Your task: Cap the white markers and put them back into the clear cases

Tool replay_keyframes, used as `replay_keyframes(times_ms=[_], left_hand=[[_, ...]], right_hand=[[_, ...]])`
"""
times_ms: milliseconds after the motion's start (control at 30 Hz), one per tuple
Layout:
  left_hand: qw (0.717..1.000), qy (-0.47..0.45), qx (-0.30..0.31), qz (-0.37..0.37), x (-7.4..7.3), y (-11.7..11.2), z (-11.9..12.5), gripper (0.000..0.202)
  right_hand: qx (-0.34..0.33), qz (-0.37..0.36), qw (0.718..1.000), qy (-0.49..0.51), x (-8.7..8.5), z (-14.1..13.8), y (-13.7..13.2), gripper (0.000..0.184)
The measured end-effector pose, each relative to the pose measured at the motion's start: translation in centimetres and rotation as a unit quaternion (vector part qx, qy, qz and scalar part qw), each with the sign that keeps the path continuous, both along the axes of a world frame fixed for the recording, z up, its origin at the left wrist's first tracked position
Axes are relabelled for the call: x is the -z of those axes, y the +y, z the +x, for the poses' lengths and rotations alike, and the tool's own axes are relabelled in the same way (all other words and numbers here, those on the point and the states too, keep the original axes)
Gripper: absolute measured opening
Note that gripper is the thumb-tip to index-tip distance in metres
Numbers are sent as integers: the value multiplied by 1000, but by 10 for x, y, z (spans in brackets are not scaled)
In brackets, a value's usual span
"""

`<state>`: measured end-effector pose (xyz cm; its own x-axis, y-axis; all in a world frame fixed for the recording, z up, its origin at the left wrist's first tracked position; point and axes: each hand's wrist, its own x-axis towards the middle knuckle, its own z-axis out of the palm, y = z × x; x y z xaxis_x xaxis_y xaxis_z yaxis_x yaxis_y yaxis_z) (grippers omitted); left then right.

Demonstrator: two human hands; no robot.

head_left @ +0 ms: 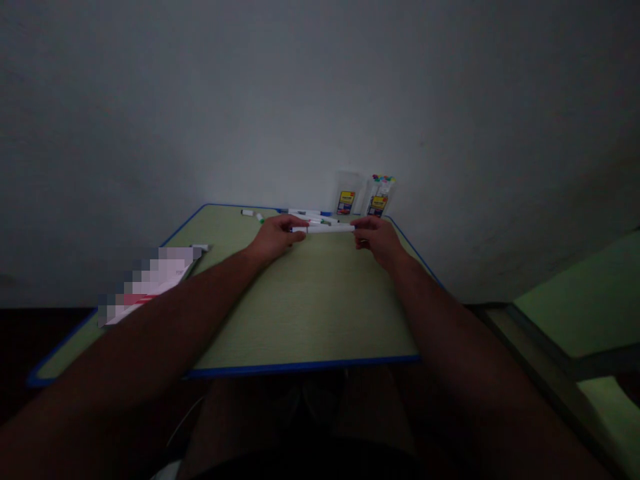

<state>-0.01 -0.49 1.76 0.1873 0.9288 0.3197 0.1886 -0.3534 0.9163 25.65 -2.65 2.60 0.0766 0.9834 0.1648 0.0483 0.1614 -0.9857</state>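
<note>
A white marker (pixel 330 229) lies level between my two hands, over the far part of the table. My left hand (pixel 280 235) pinches its left end, where a bit of blue shows. At the other end, the fingertips of my right hand (pixel 374 237) are closed on the tip. Just behind it, several more white markers (pixel 313 215) lie together, some with blue ends. Two short marker caps or ends, one dark-tipped (pixel 247 213) and one green-tipped (pixel 260 218), lie left of them.
Against the wall stand a clear pouch (pixel 347 193) with a yellow label and another clear pouch (pixel 380 196) holding colourful-topped pens. A partly blurred pink-and-white packet (pixel 160 283) lies at the left. The table (pixel 310 313) has a blue edge.
</note>
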Motion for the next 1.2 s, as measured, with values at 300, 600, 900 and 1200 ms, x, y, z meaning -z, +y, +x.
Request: replay_keyframes(times_ms=[300,600,900,1200], left_hand=[[999,-1,-44,18,-3,-1,-1,16],[998,-5,-52,25,-1,1,1,12],[999,2,-41,23,-1,-1,1,15],[997,-71,-6,-29,1,2,2,18]], right_hand=[[-35,26,999,-15,0,-3,-4,26],[-37,45,998,-14,1,-3,-4,25],[-8,31,999,-24,-1,-2,-2,26],[21,23,999,-31,-1,-3,-1,25]])
